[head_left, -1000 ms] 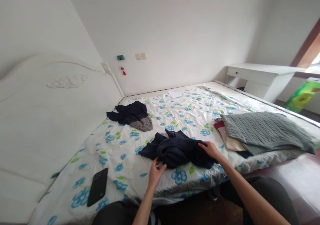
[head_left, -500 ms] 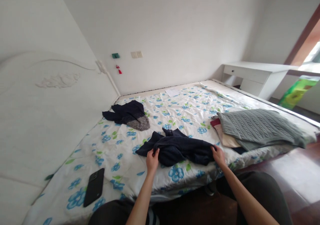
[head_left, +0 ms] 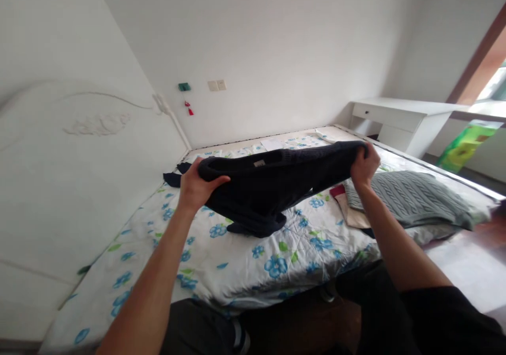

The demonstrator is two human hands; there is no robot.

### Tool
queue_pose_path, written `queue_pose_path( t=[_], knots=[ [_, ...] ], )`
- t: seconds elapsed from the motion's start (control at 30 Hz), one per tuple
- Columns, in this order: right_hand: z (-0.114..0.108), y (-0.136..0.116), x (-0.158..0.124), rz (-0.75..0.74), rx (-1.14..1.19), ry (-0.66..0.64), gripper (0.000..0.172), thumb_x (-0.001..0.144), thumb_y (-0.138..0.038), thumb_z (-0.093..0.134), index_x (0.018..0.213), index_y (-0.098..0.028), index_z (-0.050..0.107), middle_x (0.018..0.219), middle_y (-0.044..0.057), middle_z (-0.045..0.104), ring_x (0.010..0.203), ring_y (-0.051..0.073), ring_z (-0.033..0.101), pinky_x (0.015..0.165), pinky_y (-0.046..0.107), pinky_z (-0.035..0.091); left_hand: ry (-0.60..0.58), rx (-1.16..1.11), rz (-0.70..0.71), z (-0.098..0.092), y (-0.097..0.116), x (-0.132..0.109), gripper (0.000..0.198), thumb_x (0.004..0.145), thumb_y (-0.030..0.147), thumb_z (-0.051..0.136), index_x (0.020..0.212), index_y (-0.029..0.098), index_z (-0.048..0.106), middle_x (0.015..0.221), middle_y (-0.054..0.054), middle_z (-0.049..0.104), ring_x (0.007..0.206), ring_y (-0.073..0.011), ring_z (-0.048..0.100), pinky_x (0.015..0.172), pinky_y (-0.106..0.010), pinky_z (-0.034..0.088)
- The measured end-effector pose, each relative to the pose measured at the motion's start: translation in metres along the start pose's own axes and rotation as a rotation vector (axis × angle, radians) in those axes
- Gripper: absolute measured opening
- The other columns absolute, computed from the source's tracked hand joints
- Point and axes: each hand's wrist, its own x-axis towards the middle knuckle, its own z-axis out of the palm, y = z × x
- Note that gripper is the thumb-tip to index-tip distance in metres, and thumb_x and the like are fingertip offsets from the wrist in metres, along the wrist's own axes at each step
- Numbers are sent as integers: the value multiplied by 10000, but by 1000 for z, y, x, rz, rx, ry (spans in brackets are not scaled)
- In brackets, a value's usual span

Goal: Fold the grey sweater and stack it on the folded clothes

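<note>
My left hand (head_left: 200, 186) and my right hand (head_left: 366, 164) grip opposite ends of a dark navy knit garment (head_left: 264, 189), holding it stretched above the bed. A small pale label (head_left: 259, 163) shows near its upper edge. Its lower folds sag to the floral quilt (head_left: 253, 263). Behind my left hand, the garment hides most of a second dark garment, with only a dark sleeve (head_left: 172, 178) showing. My right hand is nearest a grey cable-knit cloth (head_left: 411, 199) and folded beige and red cloths (head_left: 350, 213).
The bed runs along a white carved headboard (head_left: 90, 128) on the left. A white desk (head_left: 399, 114) stands beyond the bed at the right, near a green package (head_left: 464, 147). A sheet of paper (head_left: 272, 144) lies at the far end. The bed's right edge drops to a reddish floor (head_left: 466, 260).
Both hands have lifted the navy garment off the quilt and pulled it out between them. It now hides the second dark garment, and the black phone has left view.
</note>
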Motion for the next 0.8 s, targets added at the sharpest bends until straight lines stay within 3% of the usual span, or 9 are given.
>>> queue_pose_path(
  t=[0.1,0.17,0.23,0.3,0.4,0.5,0.63,0.7,0.8],
  knots=[
    [-15,-6,18,-93,2,-43,353,1074,-427,513,1063,-195,778,919,79,766,901,264,669,908,392,532,-211,245,95,-29,-18,-14,428,819,532,927,1117,267,772,993,-12,839,1008,-293,815,909,-339,624],
    [-22,12,-1,-131,-19,-217,344,1039,-442,567,1075,-193,802,918,90,796,882,273,686,898,392,529,-316,351,35,-27,-46,-47,272,881,434,833,1091,264,791,1035,-56,867,1053,-321,821,923,-356,614],
    [-28,43,-41,-117,-43,-448,353,990,-452,611,1086,-193,830,935,111,831,873,291,713,886,398,535,-409,420,-97,-11,-82,-96,216,880,321,777,1082,248,799,1141,-105,885,1159,-337,811,993,-370,604],
    [-34,82,-92,-21,-82,-622,380,958,-446,596,1091,-194,847,943,130,849,859,313,738,876,412,558,-580,444,-297,9,-118,-152,189,839,203,739,1016,249,786,1107,-89,894,1146,-312,819,1012,-356,599],
    [-47,141,-163,162,-182,-747,392,932,-431,556,1065,-218,857,955,136,858,901,358,789,866,446,600,-795,401,-490,36,-157,-228,171,886,138,657,978,235,765,1098,-73,883,1128,-278,833,1026,-350,598],
    [-56,181,-205,244,-271,-852,375,927,-373,530,1039,-230,858,991,143,867,1003,387,818,938,493,623,-789,390,-449,53,-169,-274,279,911,118,630,1125,225,775,1261,-108,846,1271,-287,793,1132,-396,570],
    [-55,203,-219,233,-283,-1056,274,868,-313,607,974,-252,852,1014,159,864,997,374,827,974,471,627,-733,406,-354,65,-168,-293,587,788,77,734,1363,195,733,1495,-170,724,1406,-318,725,1221,-427,540],
    [-53,207,-217,253,-271,-1048,231,833,-321,646,946,-277,843,1017,165,860,1004,375,826,961,449,630,-687,407,-367,67,-168,-291,536,809,52,692,1325,185,754,1486,-173,730,1407,-311,726,1244,-423,527],
    [-52,210,-205,323,-232,-896,289,851,-385,590,975,-269,824,1035,169,852,1055,390,808,970,463,625,-541,392,-505,62,-165,-275,340,925,81,580,1169,196,786,1336,-148,808,1328,-302,764,1216,-423,553]
  ],
)
